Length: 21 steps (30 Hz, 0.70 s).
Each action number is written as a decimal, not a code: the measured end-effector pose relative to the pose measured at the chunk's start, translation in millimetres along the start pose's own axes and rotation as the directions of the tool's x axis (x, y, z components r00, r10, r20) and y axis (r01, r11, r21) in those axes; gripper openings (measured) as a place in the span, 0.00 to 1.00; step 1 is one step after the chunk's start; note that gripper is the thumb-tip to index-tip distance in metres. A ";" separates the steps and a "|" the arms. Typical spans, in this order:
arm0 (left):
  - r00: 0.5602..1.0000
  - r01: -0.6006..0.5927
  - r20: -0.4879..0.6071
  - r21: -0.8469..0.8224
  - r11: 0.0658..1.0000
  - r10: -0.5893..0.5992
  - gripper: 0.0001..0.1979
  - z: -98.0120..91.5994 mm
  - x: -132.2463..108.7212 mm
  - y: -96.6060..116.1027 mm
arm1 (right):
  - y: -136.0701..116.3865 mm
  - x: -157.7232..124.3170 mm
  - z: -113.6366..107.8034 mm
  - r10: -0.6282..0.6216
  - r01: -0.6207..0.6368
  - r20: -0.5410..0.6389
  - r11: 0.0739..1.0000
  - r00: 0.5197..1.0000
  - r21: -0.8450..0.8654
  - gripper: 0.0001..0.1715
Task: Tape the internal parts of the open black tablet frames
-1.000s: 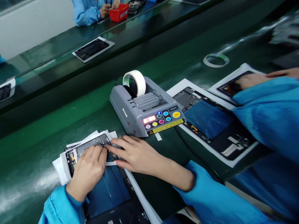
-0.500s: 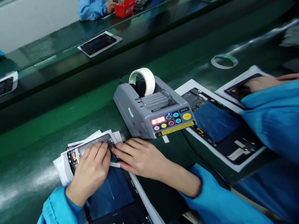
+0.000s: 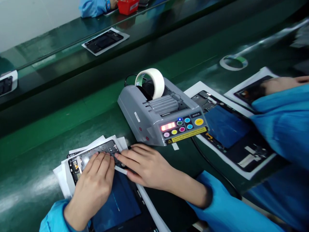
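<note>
An opened tablet (image 3: 127, 193) with bare circuitry and a large blue battery lies on white sheets below me. My left hand (image 3: 95, 183) rests on its upper part, fingers bent and close together; its thumb and whatever lies under the fingertips are hidden. My right hand (image 3: 147, 166) comes in from the right, its index fingertip touching the tablet beside the left fingers. A short white strip of tape (image 3: 120, 169) runs from under the left hand to the right thumb, across the battery's top edge.
A grey tape dispenser (image 3: 154, 112) carrying a white tape roll (image 3: 158, 83) stands beyond my hands. Another opened tablet (image 3: 231, 129) lies at right, near a co-worker's sleeve (image 3: 285, 119). A loose tape roll (image 3: 233, 62) and a tablet on the far ledge (image 3: 103, 42) are farther off.
My left fingers have flattened slightly over the tablet. The tape strip now slants more, its right end lower by my right thumb. The view has shifted a little.
</note>
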State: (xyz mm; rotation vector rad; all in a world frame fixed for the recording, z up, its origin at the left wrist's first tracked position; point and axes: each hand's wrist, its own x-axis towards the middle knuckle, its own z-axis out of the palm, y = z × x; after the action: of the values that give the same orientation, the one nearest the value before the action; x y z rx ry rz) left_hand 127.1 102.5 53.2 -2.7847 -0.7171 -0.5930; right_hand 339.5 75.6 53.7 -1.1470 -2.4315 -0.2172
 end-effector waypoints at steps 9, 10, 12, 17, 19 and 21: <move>1.000 0.013 -0.012 -0.010 1.000 -0.013 0.17 1.9 -0.1 0.8 | 0.2 -1.3 0.0 0.052 -0.058 0.065 0.993 0.997 0.103 0.18; 1.000 0.015 -0.010 -0.008 1.000 -0.015 0.17 2.1 -0.4 0.8 | 0.2 -1.8 0.4 0.054 -0.061 0.064 0.992 0.997 0.110 0.18; 1.000 0.017 -0.008 -0.003 1.000 -0.017 0.18 2.4 -0.8 0.9 | 0.1 -2.8 1.2 0.047 -0.053 0.054 0.992 0.997 0.113 0.19; 1.000 0.027 -0.015 -0.010 1.000 -0.027 0.19 1.8 0.0 0.2 | -0.6 -3.0 1.2 0.050 -0.057 0.064 0.993 0.997 0.099 0.19; 0.999 0.031 -0.013 -0.020 0.999 -0.031 0.19 1.2 0.5 -0.3 | -1.0 -2.7 0.5 0.054 -0.060 0.063 0.993 0.997 0.101 0.19; 0.999 0.034 -0.008 -0.027 0.999 -0.034 0.19 0.7 0.8 -0.5 | -1.4 -2.2 -0.7 0.056 -0.063 0.065 0.992 0.996 0.107 0.18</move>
State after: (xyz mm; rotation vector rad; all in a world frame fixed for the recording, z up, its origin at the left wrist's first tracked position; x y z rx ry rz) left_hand 127.7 103.5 53.0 -2.7973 -0.7620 -0.6252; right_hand 339.8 72.9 53.3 -1.1921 -2.4259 -0.0300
